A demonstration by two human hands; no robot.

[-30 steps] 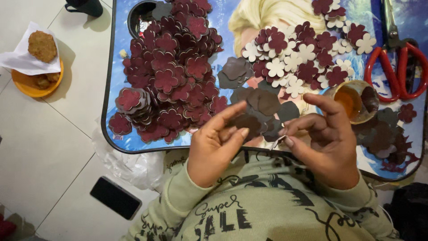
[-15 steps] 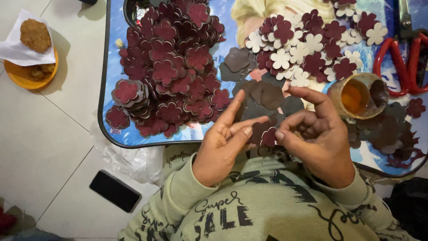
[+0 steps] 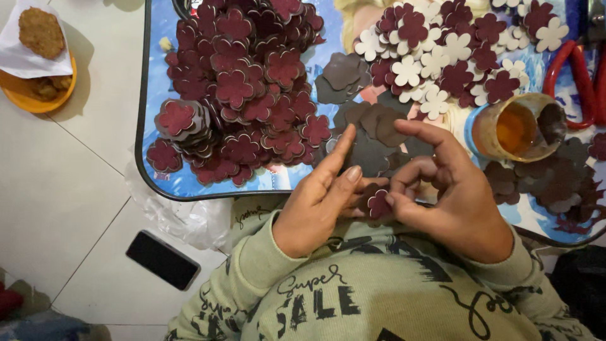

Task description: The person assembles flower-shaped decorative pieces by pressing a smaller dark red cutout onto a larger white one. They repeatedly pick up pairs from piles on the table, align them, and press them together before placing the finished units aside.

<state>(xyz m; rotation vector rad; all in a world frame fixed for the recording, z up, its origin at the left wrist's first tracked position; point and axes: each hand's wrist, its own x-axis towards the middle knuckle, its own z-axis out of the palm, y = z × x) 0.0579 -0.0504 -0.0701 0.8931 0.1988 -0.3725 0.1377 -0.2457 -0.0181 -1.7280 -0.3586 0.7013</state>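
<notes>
**Two hands pressing a small maroon flower at the table's near edge**

On the floor at far left, an orange plate [image 3: 35, 95] is sitting with a biscuit on white paper, and a black phone [image 3: 162, 259] is lying nearer the person. On the table [image 3: 183, 184], a big heap of maroon flowers [image 3: 243, 88] is filling the left half.

The left hand [image 3: 315, 202] is resting at the near edge, palm turned inward, forefinger stretched out straight and thumb pressing against the small maroon flower [image 3: 379, 203]. The right hand [image 3: 457, 202] is curling over from the other side, its fingers [image 3: 404, 186] bent and pinching the same flower, forefinger arched above. Both hands are meeting just off the table's near edge, above the green sweatshirt.

To do this well, the layers probably need lining up petal to petal, with even thumb pressure.

Further right, white flowers [image 3: 435, 63] are lying mixed with maroon ones, a glue pot [image 3: 514, 129] is standing open, and red scissors [image 3: 577, 69] are lying by the right edge.
</notes>
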